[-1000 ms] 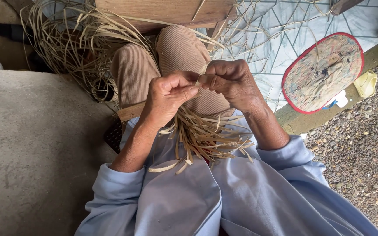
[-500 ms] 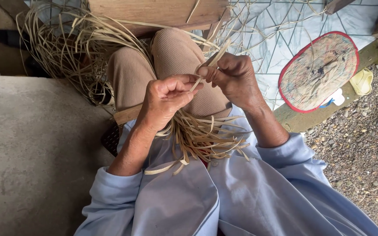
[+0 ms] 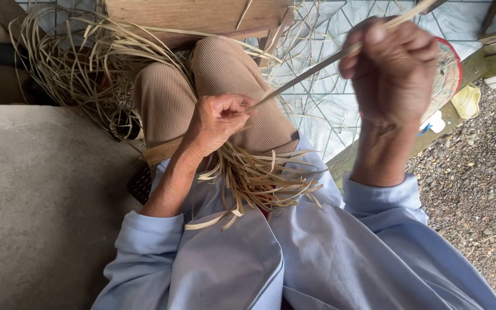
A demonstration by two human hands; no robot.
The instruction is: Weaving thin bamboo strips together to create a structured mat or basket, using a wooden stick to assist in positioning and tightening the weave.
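Observation:
My left hand is closed over my knee, gripping a bundle of pale flat straw strips whose loose ends fan out across my lap. My right hand is raised high to the right and pinches one long thin strip, which runs taut in a straight line from my left fist up through my right fingers. My legs are in tan trousers and my sleeves are light blue.
A tangled heap of loose straw strips lies at the upper left beside a wooden board. A woven fan with a red rim lies at the right by a yellow object. Gravel at right, concrete slab at left.
My right hand has pulled away from my left hand, up and to the right, drawing a single strip out taut. My left hand has stayed on the bundle.

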